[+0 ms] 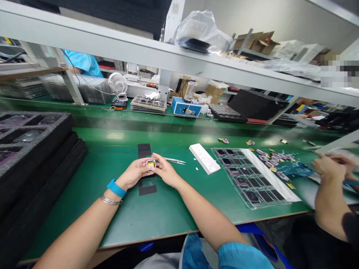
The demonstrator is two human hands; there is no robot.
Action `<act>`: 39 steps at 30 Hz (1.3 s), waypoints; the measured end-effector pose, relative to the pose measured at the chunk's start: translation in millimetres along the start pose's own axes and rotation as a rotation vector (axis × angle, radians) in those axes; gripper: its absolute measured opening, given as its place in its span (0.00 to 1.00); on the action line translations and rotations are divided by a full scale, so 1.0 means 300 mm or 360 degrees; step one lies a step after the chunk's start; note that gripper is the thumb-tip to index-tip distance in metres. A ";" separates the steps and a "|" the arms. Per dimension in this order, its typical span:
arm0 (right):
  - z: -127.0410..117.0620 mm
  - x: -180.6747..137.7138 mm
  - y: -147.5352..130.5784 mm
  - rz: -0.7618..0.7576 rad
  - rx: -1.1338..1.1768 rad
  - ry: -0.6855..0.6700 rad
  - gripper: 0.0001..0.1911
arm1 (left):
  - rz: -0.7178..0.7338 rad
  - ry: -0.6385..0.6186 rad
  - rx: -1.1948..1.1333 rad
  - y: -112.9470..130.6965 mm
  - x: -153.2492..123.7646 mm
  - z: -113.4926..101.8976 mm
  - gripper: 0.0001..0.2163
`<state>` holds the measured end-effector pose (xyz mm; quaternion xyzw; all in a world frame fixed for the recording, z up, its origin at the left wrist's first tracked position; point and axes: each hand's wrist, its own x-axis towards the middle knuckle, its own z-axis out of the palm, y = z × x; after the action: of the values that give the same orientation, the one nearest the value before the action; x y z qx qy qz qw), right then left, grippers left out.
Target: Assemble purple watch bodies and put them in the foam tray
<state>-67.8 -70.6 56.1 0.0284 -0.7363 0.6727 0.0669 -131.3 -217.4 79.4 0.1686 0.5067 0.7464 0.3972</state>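
Observation:
Between my two hands is a small smartwatch case (150,165), its rounded square frame pale and its inside showing yellow and silver. My left hand (136,172) pinches its left side, with a blue band and bangles on that wrist. On the other side my right hand (165,172) grips the case with thumb and fingers. Black rectangular pads (147,189) lie on the green bench in front of and behind my hands. Just right of my right hand rest metal tweezers (175,161).
A white block (204,158) with small specks and a clear tray (252,205) of dark square parts lie to the right. Beyond are several loose watch parts (270,160) and a co-worker's hands (331,166). Black foam trays (56,144) are stacked at left; a shelf beam (126,52) crosses above.

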 end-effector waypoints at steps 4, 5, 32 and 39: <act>0.007 -0.001 0.000 0.0000 0.0142 -0.0076 0.27 | 0.0007 -0.0007 0.0083 0.006 0.000 0.006 0.19; 0.010 -0.002 -0.003 -0.0011 0.0131 -0.0056 0.27 | 0.0017 -0.0003 0.0084 0.006 -0.001 0.006 0.19; 0.010 0.009 0.023 0.0104 0.0339 -0.0063 0.31 | -0.0097 0.0053 0.0089 -0.013 0.020 -0.017 0.17; -0.015 0.005 -0.003 -0.0097 -0.0252 0.0378 0.23 | -0.0117 0.0098 -0.0111 0.026 0.012 -0.034 0.19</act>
<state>-69.0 -66.1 57.6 -0.0343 -0.7729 0.6087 0.1760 -143.4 -222.3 81.4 0.1129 0.4983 0.7532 0.4144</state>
